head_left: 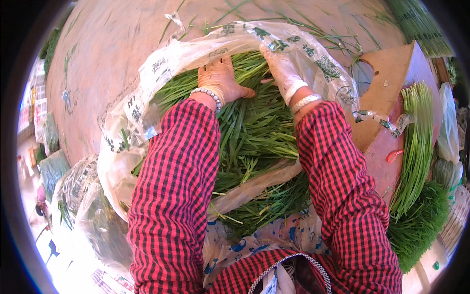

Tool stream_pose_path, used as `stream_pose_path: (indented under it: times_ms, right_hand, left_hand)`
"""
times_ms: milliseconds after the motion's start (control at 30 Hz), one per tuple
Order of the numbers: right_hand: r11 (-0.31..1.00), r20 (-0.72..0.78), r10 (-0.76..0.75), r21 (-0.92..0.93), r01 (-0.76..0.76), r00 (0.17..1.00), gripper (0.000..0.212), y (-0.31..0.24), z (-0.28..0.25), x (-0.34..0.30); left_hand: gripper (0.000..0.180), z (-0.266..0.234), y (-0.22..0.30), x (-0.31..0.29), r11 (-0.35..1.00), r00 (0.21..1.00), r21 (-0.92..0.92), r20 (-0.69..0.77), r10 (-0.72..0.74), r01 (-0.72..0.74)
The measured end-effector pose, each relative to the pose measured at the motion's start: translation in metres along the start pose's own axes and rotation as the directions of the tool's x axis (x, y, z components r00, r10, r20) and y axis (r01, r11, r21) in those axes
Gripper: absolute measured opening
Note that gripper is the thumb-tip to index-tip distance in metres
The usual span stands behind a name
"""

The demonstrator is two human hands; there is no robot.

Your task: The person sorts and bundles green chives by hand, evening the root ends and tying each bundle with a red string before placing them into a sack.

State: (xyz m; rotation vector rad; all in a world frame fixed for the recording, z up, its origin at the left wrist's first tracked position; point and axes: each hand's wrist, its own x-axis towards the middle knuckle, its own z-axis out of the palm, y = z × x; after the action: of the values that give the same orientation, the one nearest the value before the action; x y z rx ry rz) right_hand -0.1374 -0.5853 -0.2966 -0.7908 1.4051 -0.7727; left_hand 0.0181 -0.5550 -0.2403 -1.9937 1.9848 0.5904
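A large clear plastic bag [147, 81] with dark printing lies open in front of me, filled with green garlic chives [254, 122]. Inside its far end, my gloved left hand [220, 81] rests on the chives with the thumb stretched away from the fingers. Its fingertips are partly hidden at the bag's far rim. My right hand [284, 73], in a whitish glove, reaches in beside it at the far right of the opening. Blur and the bag film hide its fingers, so its grip cannot be made out. A strip of plastic film crosses the chives nearer to me.
A tied bundle of chives [416, 147] lies at the right on a reddish surface, beside a brown cardboard piece [379, 93]. More greens [421, 220] stand below it. Stuffed plastic bags [98, 215] sit at the left. Loose stems lie scattered across the brown tabletop [107, 49].
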Motion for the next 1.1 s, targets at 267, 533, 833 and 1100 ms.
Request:
stream_pose_path:
  times_ms: [267, 533, 833, 1100]
  right_hand:
    - [0.974, 0.0, -0.103, -0.205, 0.101, 0.995, 0.039, 0.014, -0.018, 0.019]
    - [0.658, 0.341, -0.506, -0.441, 0.61, 0.792, 0.054, -0.023, -0.068, -0.042]
    - [0.61, 0.696, 0.183, -0.634, 0.475, 0.694, 0.1, -0.062, -0.016, -0.185]
    - [0.435, 0.613, -0.739, 0.12, 0.892, 0.278, 0.091, -0.023, 0.094, -0.307]
  left_hand:
    - [0.092, -0.002, 0.005, 0.021, 0.994, 0.986, -0.023, 0.13, -0.101, 0.105]
    - [0.066, 0.021, -0.021, -0.064, 0.989, 0.923, -0.105, -0.38, 0.059, -0.107]
    - [0.09, 0.013, -0.095, -0.206, 0.69, 0.957, -0.678, -0.28, 0.074, -0.252]
    - [0.059, 0.078, -0.135, -0.355, -0.287, 0.988, -0.956, -0.103, 0.114, -0.066]
